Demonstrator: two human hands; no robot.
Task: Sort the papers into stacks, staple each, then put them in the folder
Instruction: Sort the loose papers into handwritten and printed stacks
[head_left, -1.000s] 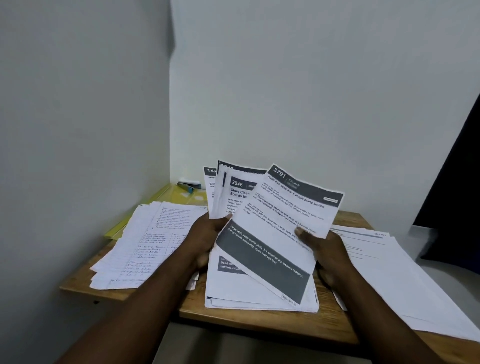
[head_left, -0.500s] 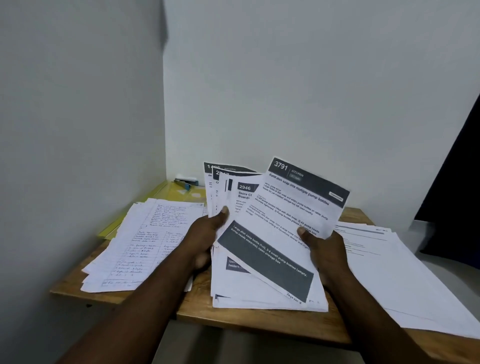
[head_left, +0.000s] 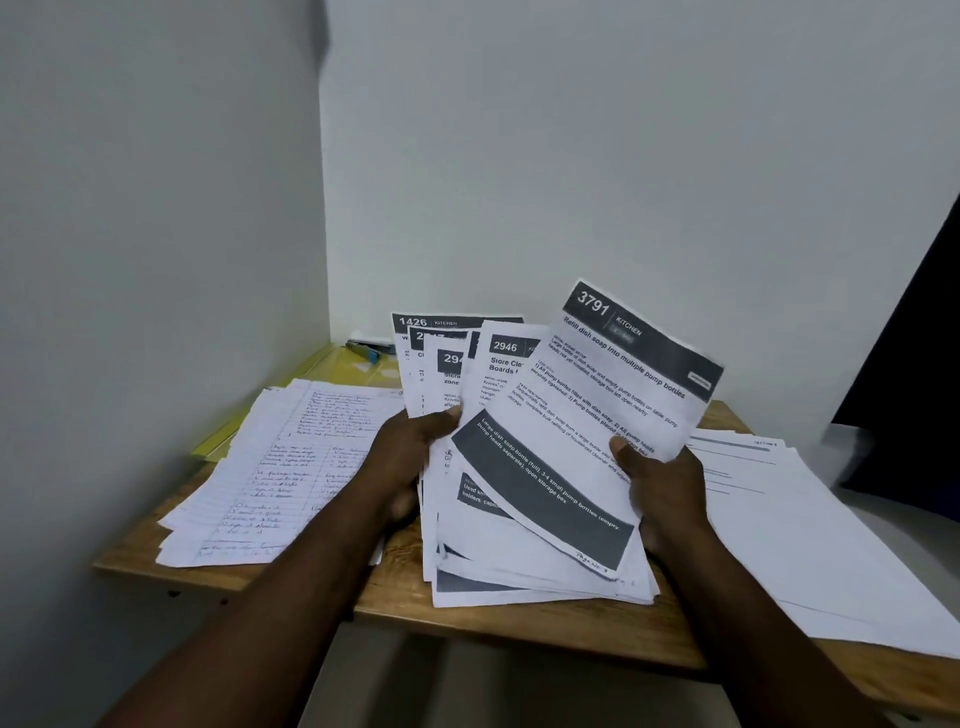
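Left hand (head_left: 410, 457) grips fanned white printed sheets (head_left: 467, 364); right hand (head_left: 662, 486) pinches black-banded sheet 3791 (head_left: 597, 410), drawn further aside for sorting.

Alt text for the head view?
Two hands fan printed sheets over a wooden table: the left hand holds the fan, the right hand pinches the front sheet, headed 3791. At left lie handwritten pages, at right a white stack, at the back a yellow folder and stapler.

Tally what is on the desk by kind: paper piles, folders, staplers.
Paper piles: 3 (handwritten pile, dark-banded forms, plain printed pile)
Yellow folder: 1
Stapler: 1
Total: 5
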